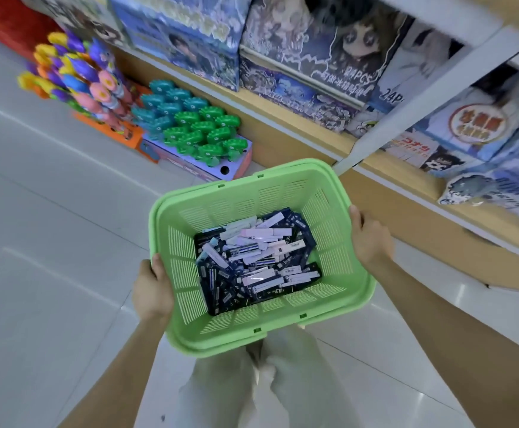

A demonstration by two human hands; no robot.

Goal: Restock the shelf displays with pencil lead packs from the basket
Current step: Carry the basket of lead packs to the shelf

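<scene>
A green slotted plastic basket (338, 217) is held in front of me above the floor. Its bottom is covered with many pencil lead packs (256, 257), dark blue ones mixed with white and pale pink ones. My left hand (151, 290) grips the basket's left rim, thumb over the edge. My right hand (371, 239) grips the right rim the same way. The shelf unit (391, 193) runs along the right, wooden-fronted, its tiers stocked with illustrated boxes.
Illustrated boxes (313, 57) fill the shelves at top and right. On the floor by the shelf base stand a display of green and teal toys (190, 128) and one of colourful toys (79, 75). White tiled floor (51, 242) spreads to the left. My legs are below the basket.
</scene>
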